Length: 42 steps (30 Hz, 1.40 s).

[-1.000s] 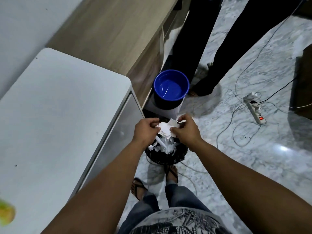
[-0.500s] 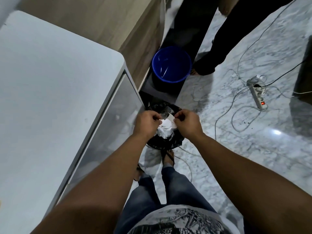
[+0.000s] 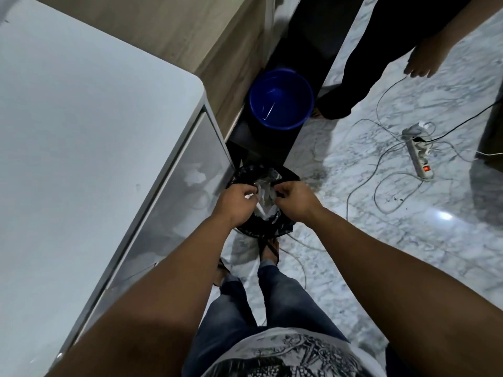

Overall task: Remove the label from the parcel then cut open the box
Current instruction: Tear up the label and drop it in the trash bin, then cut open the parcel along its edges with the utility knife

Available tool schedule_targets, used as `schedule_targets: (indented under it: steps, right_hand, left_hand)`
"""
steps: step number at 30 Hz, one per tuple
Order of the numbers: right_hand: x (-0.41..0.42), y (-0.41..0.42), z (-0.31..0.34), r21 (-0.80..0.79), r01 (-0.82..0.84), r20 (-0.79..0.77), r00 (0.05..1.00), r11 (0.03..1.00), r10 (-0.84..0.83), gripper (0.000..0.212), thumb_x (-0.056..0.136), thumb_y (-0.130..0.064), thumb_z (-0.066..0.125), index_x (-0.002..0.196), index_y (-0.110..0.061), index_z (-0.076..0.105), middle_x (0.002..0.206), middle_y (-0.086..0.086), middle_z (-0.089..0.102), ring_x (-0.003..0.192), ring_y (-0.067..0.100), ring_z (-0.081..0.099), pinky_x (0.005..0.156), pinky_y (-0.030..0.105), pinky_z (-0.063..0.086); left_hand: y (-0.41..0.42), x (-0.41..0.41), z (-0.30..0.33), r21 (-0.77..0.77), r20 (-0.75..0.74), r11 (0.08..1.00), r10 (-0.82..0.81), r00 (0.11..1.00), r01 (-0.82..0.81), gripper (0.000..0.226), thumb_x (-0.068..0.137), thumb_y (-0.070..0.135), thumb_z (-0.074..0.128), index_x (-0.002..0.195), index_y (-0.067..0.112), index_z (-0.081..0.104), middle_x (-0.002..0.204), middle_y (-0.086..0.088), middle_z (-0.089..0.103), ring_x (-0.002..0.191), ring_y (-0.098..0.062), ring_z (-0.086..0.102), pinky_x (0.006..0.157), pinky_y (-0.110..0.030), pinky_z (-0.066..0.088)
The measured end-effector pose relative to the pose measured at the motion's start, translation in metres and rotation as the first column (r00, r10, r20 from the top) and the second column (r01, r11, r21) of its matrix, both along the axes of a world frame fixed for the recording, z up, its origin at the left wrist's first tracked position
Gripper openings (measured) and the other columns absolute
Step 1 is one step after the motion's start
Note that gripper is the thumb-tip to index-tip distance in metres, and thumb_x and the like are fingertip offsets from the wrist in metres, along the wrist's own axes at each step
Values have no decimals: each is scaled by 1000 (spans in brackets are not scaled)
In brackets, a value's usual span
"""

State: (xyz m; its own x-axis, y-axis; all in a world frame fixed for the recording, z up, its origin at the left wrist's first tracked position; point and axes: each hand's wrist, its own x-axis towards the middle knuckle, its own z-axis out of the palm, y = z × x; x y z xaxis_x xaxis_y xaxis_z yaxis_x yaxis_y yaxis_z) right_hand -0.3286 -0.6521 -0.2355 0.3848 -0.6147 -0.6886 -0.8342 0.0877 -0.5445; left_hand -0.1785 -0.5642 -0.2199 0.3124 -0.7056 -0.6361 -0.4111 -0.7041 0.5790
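Both my hands hover over a black bin (image 3: 245,172) lined with a black bag, on the floor beside the white table. My left hand (image 3: 235,200) and my right hand (image 3: 296,198) face each other with fingers curled, pinching a crumpled white label (image 3: 265,204) between them, just above the bin's opening. More white and clear scraps lie inside the bin. The parcel box is out of view.
The white table (image 3: 81,131) fills the left side. A blue bucket (image 3: 281,97) stands beyond the bin, against a wooden cabinet. Another person's dark trouser legs (image 3: 362,63) and hand stand at the top right. A power strip (image 3: 419,156) and loose cables lie on the marble floor.
My hands have lowered the crumpled label closer to the bin's opening. The view has tilted down and nearer, and the other person's hand has come into view.
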Motion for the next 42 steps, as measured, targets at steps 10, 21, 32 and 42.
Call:
schedule_targets:
  steps: [10,21,32,42]
  right_hand:
    - [24,-6,34,-68,-44,125,991,997,52,46,87,-14,59,133,-13,58,133,5,62,123,20,58,105,36,46]
    - [95,-7,130,-309,-177,351,892,934,286,36,91,-16,58,126,-19,63,122,-3,67,108,11,62,91,22,45]
    - [212,100,176,-389,-440,445,680,809,583,29,89,-15,57,114,-25,66,113,-11,66,93,5,64,78,21,45]
    - [293,265,179,-377,-604,470,529,702,707,24,89,-15,58,109,-26,67,107,-8,67,88,3,66,62,17,44]
  left_hand:
    - [12,13,35,-70,-10,986,149,989,-149,35,99,27,61,132,17,67,132,-2,67,122,-18,62,96,-21,43]
    - [49,50,133,-381,59,842,435,898,-383,29,98,27,63,124,19,71,126,5,70,116,-10,64,100,-17,43]
    - [195,103,191,-494,105,603,756,646,-627,29,99,27,60,126,20,69,128,10,68,117,-5,61,98,-15,38]
    - [397,138,190,-560,187,444,890,416,-699,18,97,19,61,105,22,76,103,10,74,100,-10,67,97,-34,52]
